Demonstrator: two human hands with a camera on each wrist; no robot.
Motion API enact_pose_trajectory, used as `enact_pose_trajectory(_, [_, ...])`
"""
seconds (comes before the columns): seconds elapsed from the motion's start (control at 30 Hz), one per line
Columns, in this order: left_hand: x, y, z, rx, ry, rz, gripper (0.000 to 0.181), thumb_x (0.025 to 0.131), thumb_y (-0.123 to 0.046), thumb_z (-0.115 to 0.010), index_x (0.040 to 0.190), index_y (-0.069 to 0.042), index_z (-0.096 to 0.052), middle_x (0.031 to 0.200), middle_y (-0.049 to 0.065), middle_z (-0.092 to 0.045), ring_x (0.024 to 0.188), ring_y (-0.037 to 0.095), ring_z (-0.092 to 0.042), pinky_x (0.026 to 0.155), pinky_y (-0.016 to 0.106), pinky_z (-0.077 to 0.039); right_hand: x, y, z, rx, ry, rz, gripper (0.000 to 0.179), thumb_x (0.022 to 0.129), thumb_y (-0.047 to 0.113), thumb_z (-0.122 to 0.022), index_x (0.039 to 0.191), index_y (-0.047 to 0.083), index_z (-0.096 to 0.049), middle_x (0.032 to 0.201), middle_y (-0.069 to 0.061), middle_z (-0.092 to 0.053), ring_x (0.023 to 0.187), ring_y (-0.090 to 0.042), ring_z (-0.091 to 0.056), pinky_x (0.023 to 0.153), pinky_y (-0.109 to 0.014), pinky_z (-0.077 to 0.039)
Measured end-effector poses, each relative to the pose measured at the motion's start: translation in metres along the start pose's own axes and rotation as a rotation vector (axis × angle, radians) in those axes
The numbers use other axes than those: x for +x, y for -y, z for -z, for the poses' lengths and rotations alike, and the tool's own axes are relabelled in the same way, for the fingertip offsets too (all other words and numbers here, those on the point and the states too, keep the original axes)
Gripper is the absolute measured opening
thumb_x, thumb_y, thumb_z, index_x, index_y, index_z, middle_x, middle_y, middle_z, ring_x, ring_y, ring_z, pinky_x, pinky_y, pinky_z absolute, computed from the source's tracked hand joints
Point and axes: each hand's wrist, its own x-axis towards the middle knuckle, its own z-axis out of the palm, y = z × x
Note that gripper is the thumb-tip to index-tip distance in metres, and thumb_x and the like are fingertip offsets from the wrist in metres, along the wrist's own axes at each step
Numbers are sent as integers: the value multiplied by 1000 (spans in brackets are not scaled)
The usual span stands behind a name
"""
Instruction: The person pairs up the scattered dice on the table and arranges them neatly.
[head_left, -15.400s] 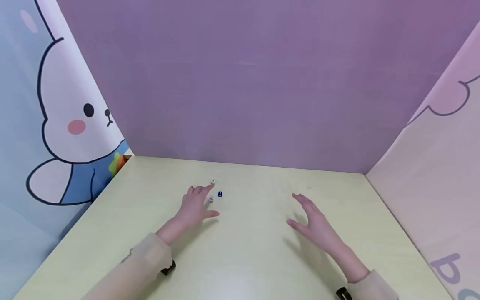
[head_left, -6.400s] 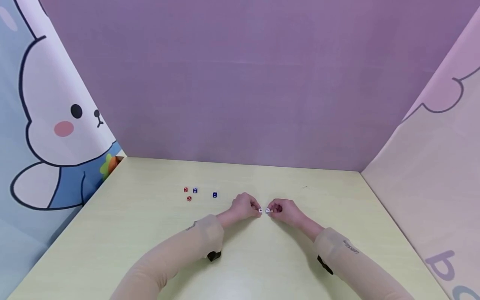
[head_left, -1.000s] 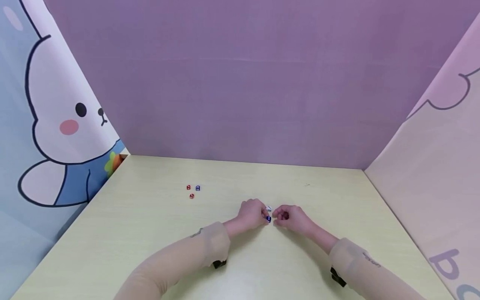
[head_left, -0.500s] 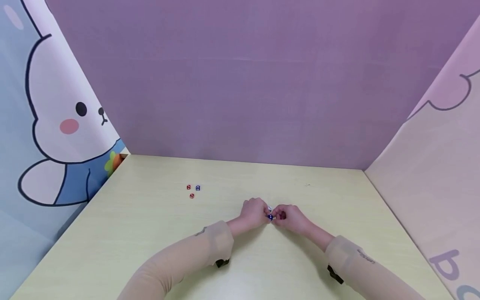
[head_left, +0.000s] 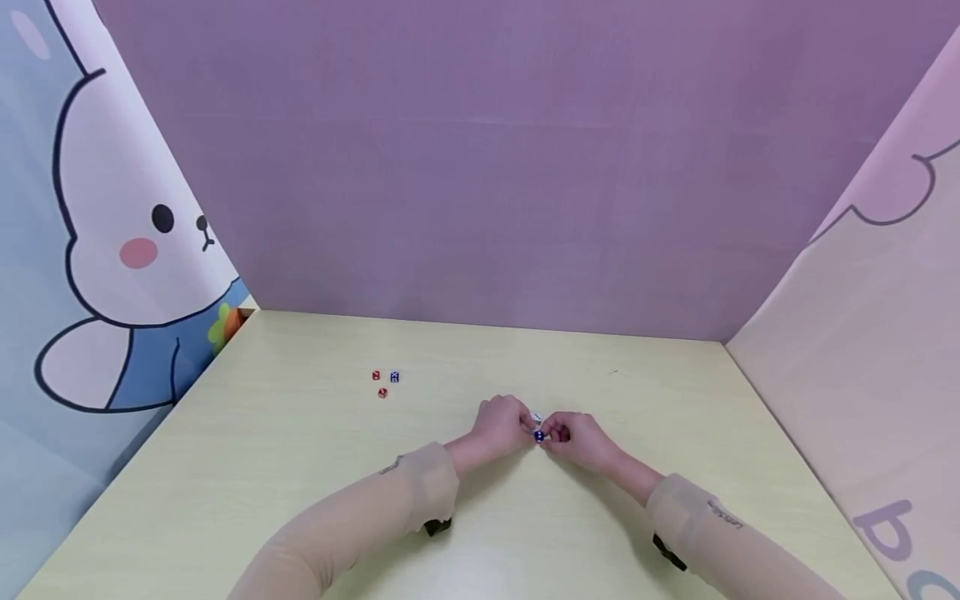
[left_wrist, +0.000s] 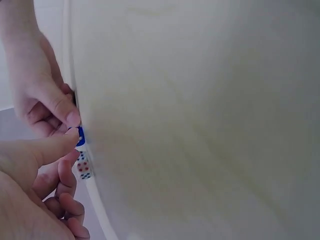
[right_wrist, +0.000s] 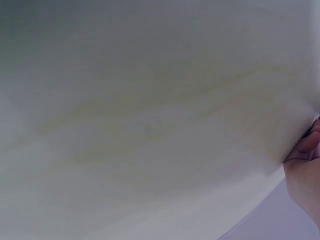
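Over the middle of the table, my left hand (head_left: 501,431) pinches a blue die (head_left: 539,436) between thumb and fingertips. From the other side my right hand (head_left: 583,439) also pinches this die. Just behind it, white dice (head_left: 536,417) sit close together, partly covered by the fingers. In the left wrist view the blue die (left_wrist: 80,136) shows between both thumbs, with the white dice (left_wrist: 83,167) right beside it. The right wrist view catches only part of a hand (right_wrist: 305,175) at its right edge, and no die.
Toward the back left of the table (head_left: 300,467) lie two red dice (head_left: 382,392) and another blue die (head_left: 394,377). A small dark mark (head_left: 613,372) is at the back right. A purple panel (head_left: 480,167) rises behind the table, with printed cloth at both sides.
Both hands earlier brought white dice to the middle, then the left hand brought a blue die from the left. Over the last second the right fingers closed in on that die.
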Motion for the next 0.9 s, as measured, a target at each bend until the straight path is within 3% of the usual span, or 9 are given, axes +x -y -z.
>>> enact_pose_trajectory(0.23, [-3, 6, 22, -65, 18, -12, 18, 72, -24, -82, 86, -18, -74, 67, -11, -59, 70, 8, -52, 85, 42, -36, 1, -1, 1, -8, 13, -14, 9, 80, 5, -70, 88, 7, -66, 68, 6, -53, 60, -3, -44, 56, -18, -40])
enact_pose_trajectory(0.43, [2, 21, 47, -156, 8, -94, 21, 74, -20, -81, 92, -13, -74, 80, 0, -67, 75, 12, -55, 85, 38, -38, 0, -2, 1, -8, 17, -17, 10, 80, 6, -70, 89, 8, -66, 69, 5, -53, 61, -4, -45, 56, -18, -40])
enact_pose_trajectory(0.63, [7, 53, 78, -231, -28, -185, 25, 76, -20, -80, 98, -10, -73, 89, 4, -68, 88, 24, -60, 81, 34, -44, -1, -3, -1, -6, 26, -21, 11, 81, 6, -71, 90, 7, -65, 70, 5, -53, 61, -5, -45, 56, -19, -41])
enact_pose_trajectory(0.77, [9, 81, 103, -227, -70, -216, 30, 75, -23, -80, 102, -11, -72, 91, -1, -68, 89, 18, -58, 88, 41, -44, -1, -1, -1, -8, 24, -20, 11, 80, 6, -71, 90, 7, -65, 70, 5, -53, 62, -5, -45, 56, -18, -41])
enact_pose_trajectory(0.9, [9, 112, 122, -219, -86, -195, 34, 75, -24, -80, 107, -13, -71, 95, -4, -67, 94, 16, -53, 89, 39, -41, -1, -1, -1, -13, 19, -24, 11, 80, 6, -71, 90, 7, -65, 70, 5, -53, 61, -5, -44, 55, -18, -40])
